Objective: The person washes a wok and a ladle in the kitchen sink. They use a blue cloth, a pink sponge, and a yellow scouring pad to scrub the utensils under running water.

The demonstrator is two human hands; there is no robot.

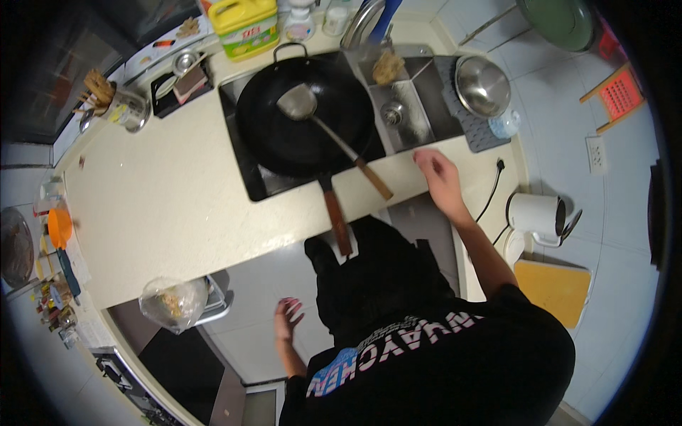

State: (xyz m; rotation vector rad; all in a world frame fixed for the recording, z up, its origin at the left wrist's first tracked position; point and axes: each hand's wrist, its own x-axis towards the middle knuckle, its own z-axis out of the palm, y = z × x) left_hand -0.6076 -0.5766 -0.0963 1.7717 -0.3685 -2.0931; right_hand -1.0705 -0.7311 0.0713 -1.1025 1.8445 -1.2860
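The right hand (pixel 435 172) rests open and empty on the pale bench (pixel 163 206) near the wooden-handled steel ladle (pixel 327 131) lying in the big, probably heavy black wok (pixel 305 113), best gripped at its handle; the left hand (pixel 288 317) hangs open and empty.

Right hand (pixel 435 172) reaches forward, open; left hand (pixel 287 316) hangs open, low.

The wok (pixel 304 117) is dark matt metal with a brown wooden handle (pixel 337 216). The ladle (pixel 298 103) lying in it is dull grey metal, its grip also wood. The tabletop (pixel 163 206) looks smooth, pale and faintly glossy. The sink (pixel 412 106) and the bowl (pixel 483 85) are shiny steel. The yellow jug (pixel 245 25) is glossy plastic.
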